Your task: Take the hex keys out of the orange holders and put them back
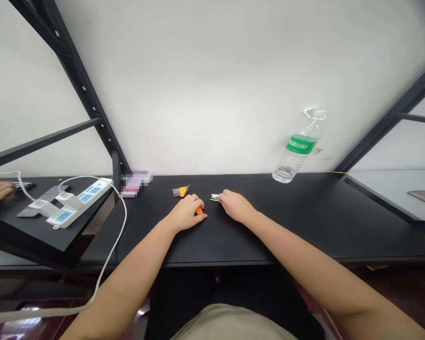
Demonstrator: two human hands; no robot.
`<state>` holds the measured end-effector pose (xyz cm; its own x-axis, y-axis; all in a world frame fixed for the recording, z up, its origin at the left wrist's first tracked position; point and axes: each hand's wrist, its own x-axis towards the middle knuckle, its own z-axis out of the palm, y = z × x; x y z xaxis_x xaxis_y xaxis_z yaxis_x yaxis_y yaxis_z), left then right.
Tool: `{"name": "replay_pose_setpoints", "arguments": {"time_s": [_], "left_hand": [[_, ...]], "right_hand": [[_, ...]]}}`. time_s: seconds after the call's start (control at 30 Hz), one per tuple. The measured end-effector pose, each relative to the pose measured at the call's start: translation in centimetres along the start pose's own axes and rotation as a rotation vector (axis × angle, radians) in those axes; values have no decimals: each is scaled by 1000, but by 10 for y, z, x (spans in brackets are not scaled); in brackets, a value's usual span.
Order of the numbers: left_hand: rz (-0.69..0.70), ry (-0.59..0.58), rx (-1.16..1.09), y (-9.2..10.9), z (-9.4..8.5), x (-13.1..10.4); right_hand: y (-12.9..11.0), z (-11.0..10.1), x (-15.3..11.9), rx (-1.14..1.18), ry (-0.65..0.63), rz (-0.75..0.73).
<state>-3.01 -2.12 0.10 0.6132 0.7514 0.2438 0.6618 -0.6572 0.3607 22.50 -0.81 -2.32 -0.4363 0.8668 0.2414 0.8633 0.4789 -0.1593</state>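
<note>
Landmark: bundle [183,191]. It lies on the table [297,236], just beyond the left hand [186,213] and slightly left; long axis roughly left-right, thin ends left. Left hand's nearer, fingers closed on orange piece [199,211], near side of bundle. Right hand [235,206] is right of bundle, fingertips together on sticks [214,197], free ends pointing left, roughly bundle-ward. Exact grip under fingers: can't tell.

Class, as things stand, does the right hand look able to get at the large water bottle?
Probably yes: nothing visible stands between the right hand and the water bottle, though that hand holds thin silvery sticks and may need freeing.
</note>
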Motion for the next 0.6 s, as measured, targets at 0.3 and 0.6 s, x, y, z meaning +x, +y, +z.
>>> {"name": "replay_pose_setpoints", "arguments": {"time_s": [0.3, 0.6], "left_hand": [[-1, 25, -32, -6, 4, 2], [-29, 16, -59, -9, 7, 0]], "right_hand": [[-1, -5, -12, -49, -26, -67], [11, -10, -14, 68, 74, -19]]}}
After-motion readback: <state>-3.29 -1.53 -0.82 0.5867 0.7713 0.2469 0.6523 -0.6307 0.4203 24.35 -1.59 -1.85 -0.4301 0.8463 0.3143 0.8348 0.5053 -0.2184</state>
